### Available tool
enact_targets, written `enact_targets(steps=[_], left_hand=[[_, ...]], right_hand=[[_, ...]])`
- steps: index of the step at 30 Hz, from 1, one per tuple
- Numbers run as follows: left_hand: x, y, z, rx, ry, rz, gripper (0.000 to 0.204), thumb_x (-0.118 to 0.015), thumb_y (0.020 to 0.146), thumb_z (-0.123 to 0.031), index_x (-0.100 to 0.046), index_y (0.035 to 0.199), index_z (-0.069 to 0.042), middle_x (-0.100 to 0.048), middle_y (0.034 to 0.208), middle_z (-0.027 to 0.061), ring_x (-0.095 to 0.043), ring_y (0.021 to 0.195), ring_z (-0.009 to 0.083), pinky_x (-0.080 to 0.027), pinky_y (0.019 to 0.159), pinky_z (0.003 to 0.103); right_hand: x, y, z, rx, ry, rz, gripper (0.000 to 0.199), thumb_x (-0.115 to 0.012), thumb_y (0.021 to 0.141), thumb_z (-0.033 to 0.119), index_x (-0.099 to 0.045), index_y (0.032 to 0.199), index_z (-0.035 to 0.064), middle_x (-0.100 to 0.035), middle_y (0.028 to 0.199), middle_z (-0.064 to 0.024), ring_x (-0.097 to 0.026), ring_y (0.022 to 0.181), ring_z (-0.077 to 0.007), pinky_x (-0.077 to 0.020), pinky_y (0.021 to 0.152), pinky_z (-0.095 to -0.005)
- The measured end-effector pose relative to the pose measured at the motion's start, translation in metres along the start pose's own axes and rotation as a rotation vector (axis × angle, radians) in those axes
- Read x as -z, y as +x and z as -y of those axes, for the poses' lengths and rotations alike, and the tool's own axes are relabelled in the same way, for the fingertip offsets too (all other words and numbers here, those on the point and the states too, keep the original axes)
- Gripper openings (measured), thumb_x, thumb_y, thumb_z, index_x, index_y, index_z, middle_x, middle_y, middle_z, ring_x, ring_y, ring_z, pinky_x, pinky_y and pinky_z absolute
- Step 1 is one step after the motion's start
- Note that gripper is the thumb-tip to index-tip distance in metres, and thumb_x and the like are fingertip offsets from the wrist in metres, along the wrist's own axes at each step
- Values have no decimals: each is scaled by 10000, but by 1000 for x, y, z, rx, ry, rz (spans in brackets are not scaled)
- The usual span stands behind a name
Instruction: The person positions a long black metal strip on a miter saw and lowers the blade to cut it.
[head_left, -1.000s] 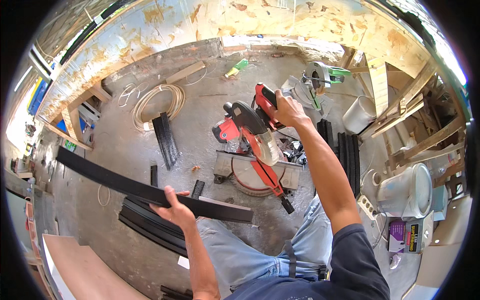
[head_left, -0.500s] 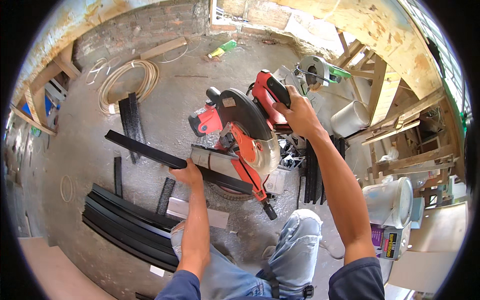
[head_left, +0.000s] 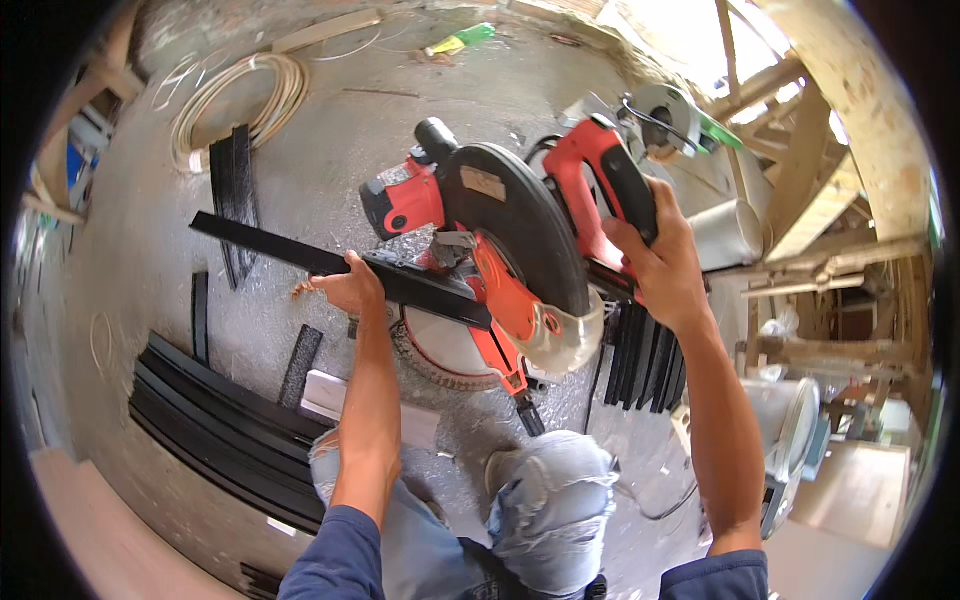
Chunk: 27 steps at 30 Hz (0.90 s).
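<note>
A red and black miter saw [head_left: 512,240] stands on the floor in front of my knees. My right hand [head_left: 665,262] is wrapped round its black and red handle. With my left hand [head_left: 352,288] I grip a long black metal profile [head_left: 260,243] near its middle. The profile lies across the saw's table, its right end beneath the orange blade guard [head_left: 505,290] and its left end sticking out past the saw. Whether the blade touches the profile is hidden by the guard.
Several long black profiles [head_left: 220,430] lie at the left, with short offcuts [head_left: 300,365] nearby. A coiled hose [head_left: 245,105] rests farther back. To the right stand a white bucket [head_left: 785,425], a paint can [head_left: 722,235], and a green-handled saw [head_left: 668,118]. More black strips [head_left: 645,355] lie beside the miter saw.
The profile has moved back against the saw's fence, its right end now under the guard. My left hand has moved up with it. The view has shifted closer to the saw.
</note>
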<state>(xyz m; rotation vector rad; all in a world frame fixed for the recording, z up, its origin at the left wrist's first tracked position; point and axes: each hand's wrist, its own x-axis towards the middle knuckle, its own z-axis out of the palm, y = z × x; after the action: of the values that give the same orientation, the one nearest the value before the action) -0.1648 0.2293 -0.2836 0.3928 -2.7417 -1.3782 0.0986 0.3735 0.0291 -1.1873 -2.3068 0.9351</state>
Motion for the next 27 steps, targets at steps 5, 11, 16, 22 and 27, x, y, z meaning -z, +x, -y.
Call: enact_targets(steps=[5,11,16,22,27], left_hand=[[1,-4,2,-51,50,-55,754,-635,889,-257,-235,1426,92,-627,1059,359,-657,888,528,-530,783,566],[-12,-6,24,-402,118,-339,588,-614,894,-261,-397,1309,94,-482,1227,308,-491,1155,448,-401,983,549],[-13,-5,18,-524,56,-392,302,-592,910,-222,-501,1074,14,-538,1015,221,-547,955,414,-437,824,513],[-13,-4,21,-491,24,-315,157,-509,970,-190,-534,934,-40,-614,838,195,-611,785,423,-464,696,515],[-18,-6,19,-459,58,-271,130,-525,944,-154,-525,881,-41,-621,823,173,-605,814,400,-471,739,521]], right_hand=[[-3,-18,-17,53,26,-66,426,-682,914,169,-514,1272,11,-579,846,-38,-525,758,-138,-458,715,-300],[-13,-56,-43,-68,126,-73,428,-678,913,146,-511,1283,13,-602,922,-46,-558,809,-125,-474,755,-284],[-38,-95,-99,106,151,-273,381,-645,938,112,-467,1264,27,-635,870,-56,-546,670,-71,-447,615,-217],[-71,-145,-155,76,415,-295,470,-607,965,82,-335,1347,37,-635,978,-115,-600,756,-123,-494,680,-251],[-88,-148,-162,79,577,-461,529,-638,959,126,-310,1365,41,-618,960,-128,-586,716,-130,-500,617,-259]])
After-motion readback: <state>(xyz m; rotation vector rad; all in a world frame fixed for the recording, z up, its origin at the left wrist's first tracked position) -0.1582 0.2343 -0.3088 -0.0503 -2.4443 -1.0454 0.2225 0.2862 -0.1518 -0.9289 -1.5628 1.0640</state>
